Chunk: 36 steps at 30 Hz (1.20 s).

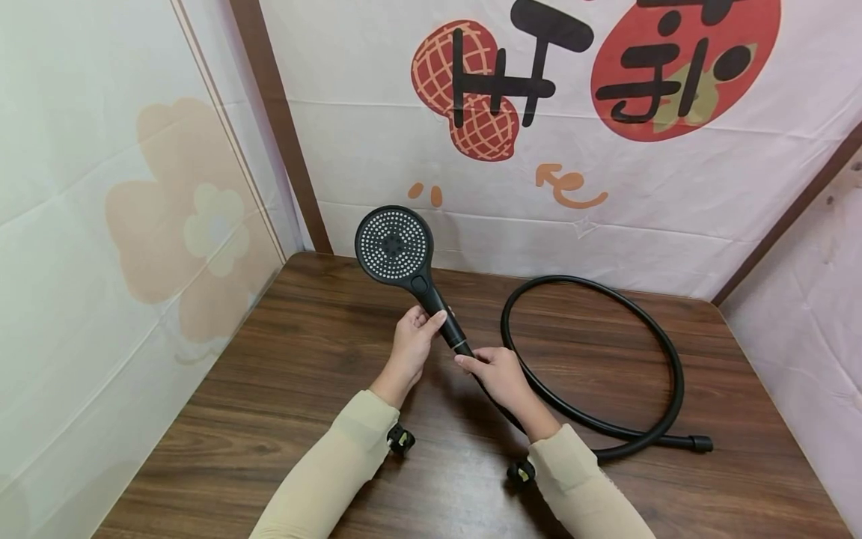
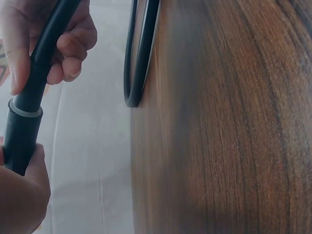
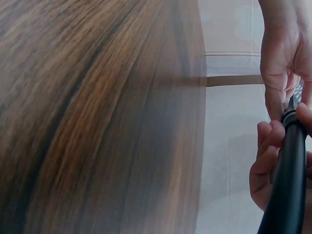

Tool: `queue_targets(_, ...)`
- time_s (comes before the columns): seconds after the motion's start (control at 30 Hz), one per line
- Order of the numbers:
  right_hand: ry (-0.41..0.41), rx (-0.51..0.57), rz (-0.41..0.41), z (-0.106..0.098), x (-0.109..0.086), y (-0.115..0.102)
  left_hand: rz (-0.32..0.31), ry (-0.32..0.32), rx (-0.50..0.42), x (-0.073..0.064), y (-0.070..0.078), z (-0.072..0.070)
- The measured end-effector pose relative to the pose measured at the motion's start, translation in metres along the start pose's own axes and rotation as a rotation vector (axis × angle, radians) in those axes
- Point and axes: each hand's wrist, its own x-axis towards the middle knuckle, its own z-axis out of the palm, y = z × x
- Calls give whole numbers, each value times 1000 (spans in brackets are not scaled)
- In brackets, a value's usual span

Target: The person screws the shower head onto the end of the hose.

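A black handheld shower head (image 1: pixel 394 245), its round face dotted with pale nozzles, is held up at a tilt over the table. My left hand (image 1: pixel 412 346) grips its handle (image 1: pixel 444 320). Just below, my right hand (image 1: pixel 500 374) pinches the end of the black shower hose (image 1: pixel 592 278) between thumb and fingers. In the left wrist view the hose end (image 2: pixel 36 80) meets the handle bottom (image 2: pixel 22 134) in line, with a pale ring at the joint. The right wrist view has the hose (image 3: pixel 287 180) running toward the camera, partly covering the fingers.
The rest of the hose lies in a large loop on the brown wooden table (image 1: pixel 269 404), its free end with a connector (image 1: pixel 700 444) at the right. Printed cloth walls (image 1: pixel 377 90) stand behind and at both sides. A small black camera sits at each wrist.
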Motion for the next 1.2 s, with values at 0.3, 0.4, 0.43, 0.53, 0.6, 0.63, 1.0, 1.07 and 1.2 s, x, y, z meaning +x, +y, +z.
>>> queue_targets(0.3, -92, 148, 57, -3, 4, 12, 1, 31, -28, -1, -6, 1)
queue_targets(0.4, -122, 236, 83, -4, 4, 17, 9, 32, -33, -3, -6, 3)
queue_targets(0.43, -133, 270, 89, -4, 4, 17, 14, 30, -34, -3, -6, 3)
queue_targets(0.53, -158, 335, 95, -4, 3, 19, 20, 25, -39, -5, -5, 4)
queue_targets(0.6, -165, 347, 86, -4, 2, 19, 25, 19, -37, -5, -4, 4)
queue_targets(0.63, -164, 341, 80, -5, 2, 19, 27, 18, -36, -6, -4, 4)
queue_targets(1.0, -133, 321, 52, -7, 1, 15, 24, 21, -53, -5, -1, 6)
queue_targets(1.07, -131, 332, 48, -6, 1, 15, 17, 28, -57, -5, 0, 7)
queue_targets(1.2, -121, 342, 48, -5, 2, 14, 11, 40, -52, -4, 1, 7)
